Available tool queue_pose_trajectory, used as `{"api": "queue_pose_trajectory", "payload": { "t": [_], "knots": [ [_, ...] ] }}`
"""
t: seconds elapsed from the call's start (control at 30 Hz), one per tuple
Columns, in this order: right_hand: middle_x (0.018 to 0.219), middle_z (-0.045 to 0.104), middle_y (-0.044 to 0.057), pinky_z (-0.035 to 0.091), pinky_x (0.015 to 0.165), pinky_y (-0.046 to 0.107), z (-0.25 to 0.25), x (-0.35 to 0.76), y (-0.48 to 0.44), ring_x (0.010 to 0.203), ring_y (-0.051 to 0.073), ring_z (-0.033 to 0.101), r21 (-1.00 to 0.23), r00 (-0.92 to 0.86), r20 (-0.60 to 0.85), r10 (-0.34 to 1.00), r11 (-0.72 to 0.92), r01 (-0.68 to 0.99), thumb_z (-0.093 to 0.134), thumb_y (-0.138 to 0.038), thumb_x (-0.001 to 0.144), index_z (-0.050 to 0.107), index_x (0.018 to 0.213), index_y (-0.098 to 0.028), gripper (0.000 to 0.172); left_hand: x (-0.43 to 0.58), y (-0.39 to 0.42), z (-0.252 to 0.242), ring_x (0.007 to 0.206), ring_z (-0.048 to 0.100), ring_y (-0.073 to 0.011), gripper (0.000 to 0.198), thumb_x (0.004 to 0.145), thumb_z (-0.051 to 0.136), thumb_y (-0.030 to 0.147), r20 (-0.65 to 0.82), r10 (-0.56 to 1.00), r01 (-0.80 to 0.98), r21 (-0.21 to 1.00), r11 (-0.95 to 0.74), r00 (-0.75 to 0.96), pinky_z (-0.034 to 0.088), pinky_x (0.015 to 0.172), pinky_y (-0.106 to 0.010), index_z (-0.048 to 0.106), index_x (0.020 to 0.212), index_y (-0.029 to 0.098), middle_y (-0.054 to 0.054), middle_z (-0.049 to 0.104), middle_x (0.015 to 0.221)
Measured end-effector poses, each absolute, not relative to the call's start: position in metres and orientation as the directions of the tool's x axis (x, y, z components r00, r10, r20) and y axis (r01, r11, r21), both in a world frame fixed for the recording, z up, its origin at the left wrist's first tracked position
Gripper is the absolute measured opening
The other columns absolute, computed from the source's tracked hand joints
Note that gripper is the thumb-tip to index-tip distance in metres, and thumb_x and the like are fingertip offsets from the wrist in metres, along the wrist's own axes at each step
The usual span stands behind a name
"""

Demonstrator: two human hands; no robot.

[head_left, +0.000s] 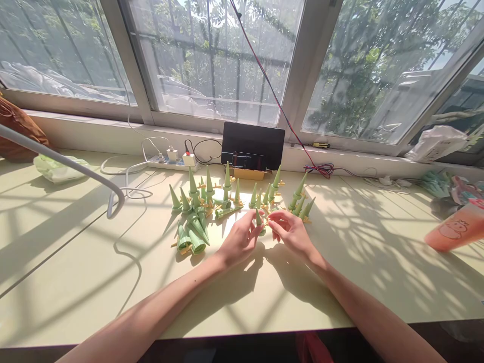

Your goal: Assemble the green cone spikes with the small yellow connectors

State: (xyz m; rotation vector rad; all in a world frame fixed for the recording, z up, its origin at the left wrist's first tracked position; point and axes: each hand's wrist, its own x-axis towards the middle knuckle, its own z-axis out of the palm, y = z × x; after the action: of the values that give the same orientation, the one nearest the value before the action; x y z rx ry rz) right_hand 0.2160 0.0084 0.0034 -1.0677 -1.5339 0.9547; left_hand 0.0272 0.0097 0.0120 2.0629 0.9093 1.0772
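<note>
My left hand (pixel 242 236) is closed around a small green cone-shaped piece (pixel 258 218), its tip pointing up. Close on its right, my right hand (pixel 290 230) has thumb and fingers pinched together beside the cone; a small yellowish bit seems to be at the fingertips, too small to name. Several similar green cones (pixel 193 182) with yellow pegs stand upright behind my hands. More green cones (pixel 197 231) lie on their sides in a pile to the left of my left hand. A group of upright cones (pixel 298 192) stands behind my right hand.
A black tablet (pixel 252 143) leans on a stand at the back of the table (pixel 113 302). Left of it is a power strip (pixel 162 161) with white cables. A pink cup (pixel 456 227) stands at the right. A grey curved rod (pixel 68 161) crosses the left side.
</note>
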Motion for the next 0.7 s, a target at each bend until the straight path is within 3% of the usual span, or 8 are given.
{"api": "queue_pose_trajectory", "payload": {
  "t": [0.27, 0.43, 0.7],
  "knots": [
    [0.07, 0.063, -0.002, 0.048, 0.049, 0.027, 0.0041, 0.2166, 0.0074, 0.051, 0.013, 0.057, -0.942, -0.12, 0.278, 0.953, 0.295, 0.161, 0.069, -0.042, 0.088, 0.063, 0.102, -0.023, 0.024, 0.0279, 0.0119, 0.006, 0.075, 0.058, -0.0143, 0.018, 0.101, 0.042, 0.022, 0.521, 0.729, 0.379, 0.628, -0.679, 0.443, 0.047, 0.067, -0.028, 0.051, 0.116, 0.02, -0.008, 0.064, 0.108],
    [0.066, 0.063, -0.001, 0.049, 0.049, 0.028, 0.0063, 0.2163, 0.0064, 0.051, 0.014, 0.057, -0.932, -0.106, 0.291, 0.951, 0.307, 0.193, 0.068, -0.046, 0.088, 0.067, 0.101, -0.022, 0.028, 0.0282, 0.0115, 0.0086, 0.072, 0.057, -0.0129, 0.016, 0.099, 0.044, 0.022, 0.509, 0.746, 0.347, 0.67, -0.657, 0.428, 0.047, 0.064, -0.026, 0.05, 0.114, 0.02, -0.006, 0.063, 0.104],
    [0.076, 0.069, 0.003, 0.051, 0.049, 0.028, 0.0029, 0.2195, 0.0096, 0.054, 0.014, 0.059, -0.923, -0.116, 0.3, 0.947, 0.319, 0.214, 0.07, -0.047, 0.087, 0.071, 0.1, -0.02, 0.03, 0.0282, 0.013, 0.0106, 0.075, 0.06, -0.0135, 0.019, 0.1, 0.046, 0.03, 0.457, 0.793, 0.309, 0.748, -0.587, 0.402, 0.048, 0.063, -0.026, 0.051, 0.116, 0.021, -0.006, 0.064, 0.105]
  ]
}}
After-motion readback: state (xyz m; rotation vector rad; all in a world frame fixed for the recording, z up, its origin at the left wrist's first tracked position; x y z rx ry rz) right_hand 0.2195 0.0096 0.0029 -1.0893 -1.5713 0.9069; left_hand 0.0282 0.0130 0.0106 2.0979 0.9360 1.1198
